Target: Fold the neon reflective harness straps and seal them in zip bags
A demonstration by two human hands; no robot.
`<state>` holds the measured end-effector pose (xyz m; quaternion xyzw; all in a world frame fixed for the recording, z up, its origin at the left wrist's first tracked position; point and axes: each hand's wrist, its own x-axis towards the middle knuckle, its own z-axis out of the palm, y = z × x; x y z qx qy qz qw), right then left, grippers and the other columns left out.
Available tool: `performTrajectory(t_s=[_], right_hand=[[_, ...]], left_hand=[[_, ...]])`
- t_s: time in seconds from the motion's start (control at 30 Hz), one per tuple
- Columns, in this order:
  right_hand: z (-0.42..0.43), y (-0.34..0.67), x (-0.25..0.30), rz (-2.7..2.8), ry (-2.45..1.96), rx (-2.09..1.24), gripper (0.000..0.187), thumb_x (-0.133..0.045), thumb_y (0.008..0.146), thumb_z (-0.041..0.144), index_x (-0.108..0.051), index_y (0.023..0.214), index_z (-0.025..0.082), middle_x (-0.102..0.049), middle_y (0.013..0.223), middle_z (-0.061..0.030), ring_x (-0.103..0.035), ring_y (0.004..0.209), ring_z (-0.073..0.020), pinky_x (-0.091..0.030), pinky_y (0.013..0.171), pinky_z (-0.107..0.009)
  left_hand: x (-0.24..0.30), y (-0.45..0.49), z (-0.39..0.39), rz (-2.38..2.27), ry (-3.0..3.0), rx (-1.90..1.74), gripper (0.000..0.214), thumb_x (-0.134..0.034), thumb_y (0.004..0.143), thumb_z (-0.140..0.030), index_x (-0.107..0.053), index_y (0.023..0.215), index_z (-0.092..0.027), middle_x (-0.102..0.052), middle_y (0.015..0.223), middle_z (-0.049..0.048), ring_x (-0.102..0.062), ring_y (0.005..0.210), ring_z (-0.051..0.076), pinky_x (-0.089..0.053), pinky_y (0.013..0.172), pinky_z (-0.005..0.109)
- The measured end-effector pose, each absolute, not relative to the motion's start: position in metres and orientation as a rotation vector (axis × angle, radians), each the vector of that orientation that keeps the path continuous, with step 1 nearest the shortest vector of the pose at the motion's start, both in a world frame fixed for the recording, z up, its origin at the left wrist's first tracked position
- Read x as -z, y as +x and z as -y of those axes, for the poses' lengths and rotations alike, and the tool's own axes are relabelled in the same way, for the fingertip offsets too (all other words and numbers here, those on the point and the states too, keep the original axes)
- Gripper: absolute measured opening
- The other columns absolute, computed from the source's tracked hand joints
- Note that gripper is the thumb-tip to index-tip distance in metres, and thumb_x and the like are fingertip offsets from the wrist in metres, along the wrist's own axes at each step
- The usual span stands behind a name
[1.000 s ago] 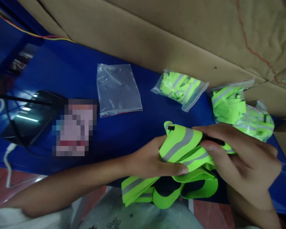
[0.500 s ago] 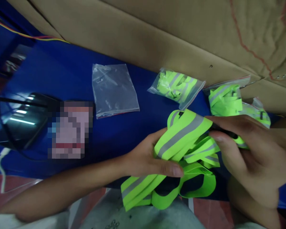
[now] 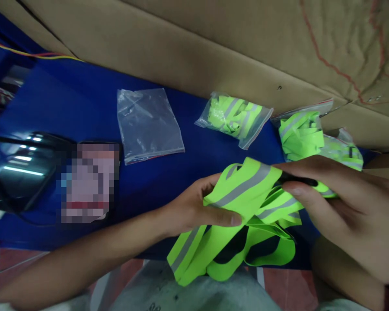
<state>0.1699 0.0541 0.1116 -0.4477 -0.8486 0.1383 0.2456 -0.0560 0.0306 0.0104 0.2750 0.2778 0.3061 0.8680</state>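
Observation:
A neon-yellow reflective strap [image 3: 243, 190] with grey stripes is bunched in loops between my two hands, near the front edge of the blue table. My left hand [image 3: 201, 207] is closed around the folded loops, its thumb lying across the top. My right hand [image 3: 340, 203] pinches the strap between thumb and fingers at a black plastic piece [image 3: 300, 178], which is partly covered by the fingers. Lower loops hang down over the table edge in front of my lap. Behind the hands lies a clear zip bag [image 3: 151, 125], flat, with nothing visible inside.
Filled zip bags of the same straps [image 3: 235, 114] [image 3: 301, 134] lie along the cardboard [image 3: 194, 56] at the back. To the left are a glossy black device [image 3: 22, 166], a blurred-out phone-like item [image 3: 90, 181] and cables. The blue table [image 3: 74, 99] spans the view.
The view has shifted slightly, so things on the table appear a little further left. The upper strap loop has flattened and slid somewhat between my hands; both hands keep their hold.

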Motion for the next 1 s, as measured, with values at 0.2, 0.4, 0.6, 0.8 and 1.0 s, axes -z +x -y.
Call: performTrajectory(t_s=[0.2,0.4,0.6,0.8,1.0], right_hand=[[-0.052,0.164,-0.096,2.267,-1.101,-0.611,0.017,-0.074,0.095,0.019,-0.073,0.111,0.022,-0.077,0.101,0.0035,-0.072,0.085,-0.0076,-0.056,0.077,-0.016],[-0.054,0.16,-0.087,2.26,-0.913,-0.634,0.027,-0.074,0.093,0.015,-0.073,0.119,0.019,-0.077,0.108,-0.0043,-0.073,0.099,-0.0191,-0.058,0.088,-0.032],[-0.053,0.153,-0.074,2.209,-0.852,-0.462,0.025,-0.067,0.1,0.033,-0.074,0.122,0.023,-0.078,0.107,-0.0065,-0.073,0.098,-0.0242,-0.061,0.084,-0.04],[-0.048,0.142,-0.063,2.176,-0.865,-0.392,0.03,-0.057,0.105,0.041,-0.074,0.123,0.024,-0.077,0.112,-0.006,-0.074,0.1,-0.0242,-0.063,0.085,-0.04],[-0.048,0.139,-0.068,2.163,-0.883,-0.479,0.029,-0.053,0.107,0.035,-0.071,0.129,0.028,-0.078,0.111,-0.0038,-0.075,0.1,-0.0235,-0.064,0.088,-0.039]], left_hand=[[-0.011,-0.058,-0.025,-0.718,0.974,-0.873,0.05,-0.091,0.071,-0.022,-0.073,0.118,-0.022,-0.066,0.137,0.0082,-0.064,0.122,0.026,-0.055,0.1,0.035],[-0.014,-0.059,-0.024,-0.593,1.025,-0.681,0.03,-0.081,0.083,-0.024,-0.073,0.111,-0.016,-0.078,0.103,0.0059,-0.072,0.097,0.021,-0.059,0.089,0.033],[-0.015,-0.054,-0.024,-0.588,1.047,-0.724,0.036,-0.078,0.086,-0.024,-0.071,0.12,-0.018,-0.075,0.121,0.0086,-0.07,0.112,0.024,-0.058,0.099,0.037],[-0.016,-0.051,-0.024,-0.578,1.0,-0.623,0.02,-0.079,0.086,-0.032,-0.072,0.1,-0.019,-0.077,0.1,0.0048,-0.072,0.097,0.023,-0.062,0.09,0.034],[-0.018,-0.051,-0.017,-0.579,1.066,-0.798,0.013,-0.077,0.088,-0.026,-0.072,0.097,-0.018,-0.077,0.099,0.0023,-0.072,0.097,0.019,-0.061,0.093,0.031]])
